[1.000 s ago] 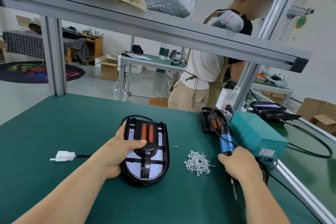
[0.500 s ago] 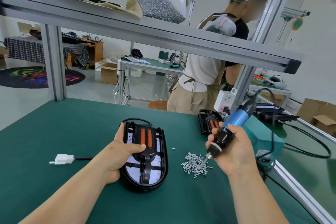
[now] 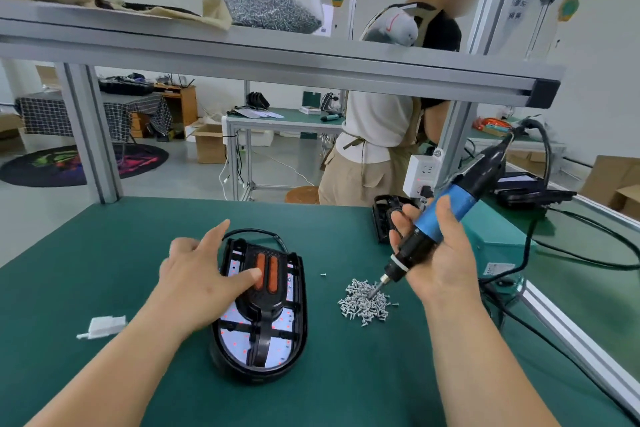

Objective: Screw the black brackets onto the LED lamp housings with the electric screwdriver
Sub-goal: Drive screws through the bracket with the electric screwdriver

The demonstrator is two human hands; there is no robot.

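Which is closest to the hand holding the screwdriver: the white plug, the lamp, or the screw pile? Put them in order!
1. Screw pile, just left of the right hand.
2. Lamp, in the middle.
3. White plug, far left.

A single wide-angle camera is worn on the person's head. It faces forward and down onto the counter (image 3: pixel 104 253). Both forearms enter at the bottom edge. The left hand (image 3: pixel 197 274) and the right hand (image 3: pixel 440 263), which holds the screwdriver (image 3: pixel 450 211), fall in the lower middle, close to the lens. The housing (image 3: pixel 300 315) lies near, just left of centre. The upper half of the frame looks out under and over the shelf (image 3: pixel 277 59), past a standing person (image 3: pixel 374 128), into the far room. Straight edges bow toward the frame borders.
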